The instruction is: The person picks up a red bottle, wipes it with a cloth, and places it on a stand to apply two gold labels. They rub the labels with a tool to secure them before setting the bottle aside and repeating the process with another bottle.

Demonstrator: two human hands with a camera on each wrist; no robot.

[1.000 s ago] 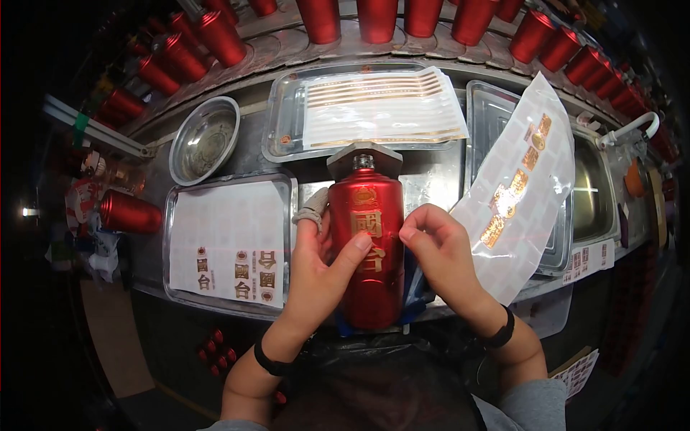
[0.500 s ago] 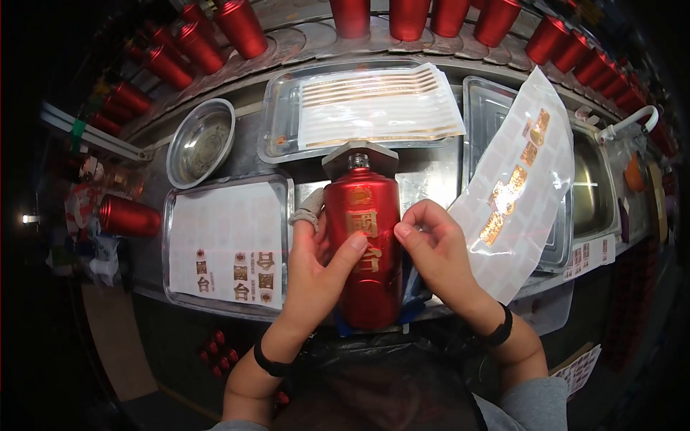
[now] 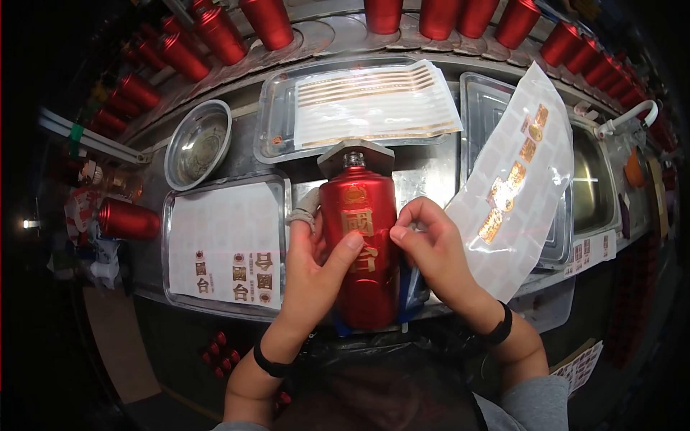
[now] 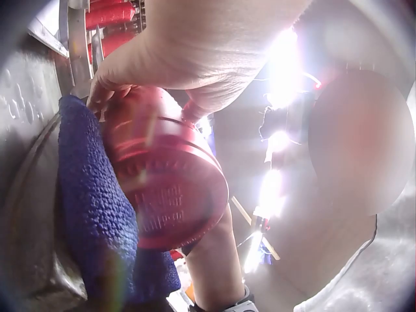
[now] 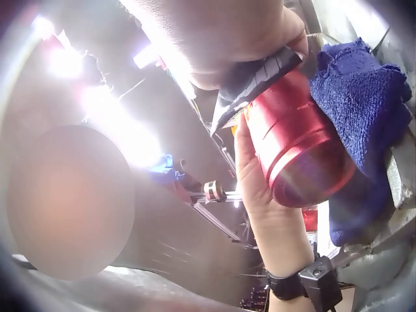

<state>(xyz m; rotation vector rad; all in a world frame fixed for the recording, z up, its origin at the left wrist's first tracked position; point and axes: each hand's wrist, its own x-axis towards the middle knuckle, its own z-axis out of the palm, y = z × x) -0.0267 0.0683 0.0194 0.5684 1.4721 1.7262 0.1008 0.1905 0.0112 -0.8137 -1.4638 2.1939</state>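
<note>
In the head view a red bottle (image 3: 359,287) with gold lettering stands tilted before me, its clear neck at a grey angled rest (image 3: 383,159). My left hand (image 3: 314,266) grips it from the left, thumb across the lettering, a grey cloth cover on one finger. My right hand (image 3: 435,248) is at the bottle's right edge, thumb and forefinger pinched together. A thin, dark-looking sheet (image 5: 260,79) lies between that hand and the bottle in the right wrist view. A blue cloth (image 4: 97,201) is beside the bottle, whose embossed base faces the left wrist camera.
Trays with lettered sheets (image 3: 223,215) and gold-striped sheets (image 3: 374,108) lie left and behind. A long translucent sheet (image 3: 532,194) with gold decals lies at right, before a sink (image 3: 593,201). A metal bowl (image 3: 199,144) and another red bottle (image 3: 129,218) are left; several bottles line the conveyor (image 3: 323,34).
The conveyor bottles have moved to the right. The workbench view has shifted slightly left. Both hands keep nearly the same hold and place at the bottle.
</note>
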